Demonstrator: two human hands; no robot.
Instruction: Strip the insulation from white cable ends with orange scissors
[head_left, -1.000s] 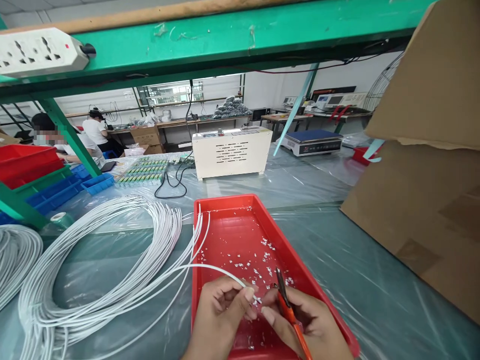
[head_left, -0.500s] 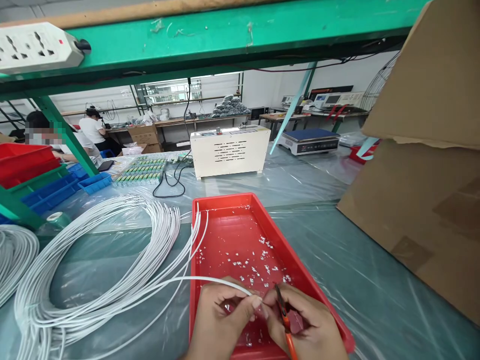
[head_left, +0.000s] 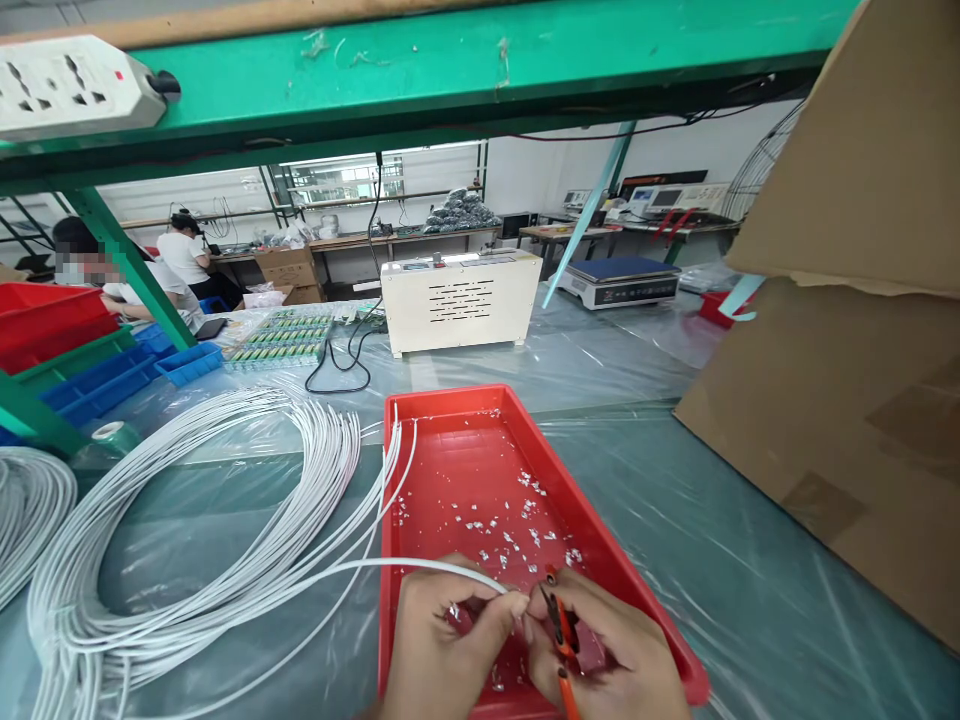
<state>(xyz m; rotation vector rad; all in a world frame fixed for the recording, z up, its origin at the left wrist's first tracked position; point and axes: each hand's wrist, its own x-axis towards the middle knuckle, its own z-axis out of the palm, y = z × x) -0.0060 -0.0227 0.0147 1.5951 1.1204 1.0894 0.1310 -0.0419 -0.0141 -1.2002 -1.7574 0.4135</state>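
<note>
White cable (head_left: 420,563) pinched near its tip above a red tray (head_left: 600,530)

The left hand (head_left: 439,635) is clamped on the white cable, thumb against forefinger; the very tip is hidden at the fingers. The right hand (head_left: 626,640), just beside it, is wrapped around orange-handled pliers (head_left: 564,640), its thumb and forefinger near the cable's end; whether they grip it too, I cannot tell. The cable should be light and springy, its smooth jacket apt to slide or roll, so a firm pinch just behind the tip looks the best hold; a harder squeeze might dent it. Beneath both hands lies the tray, silvery scraps (head_left: 529,510) scattered ahead of the fingers. To the left hand's left, the cable runs off to a bundled coil (head_left: 67,560), whose bulk probably drags on it. Well beyond the hands stands a cream vented box (head_left: 461,303), with a platform scale (head_left: 619,287) to its right.
</note>
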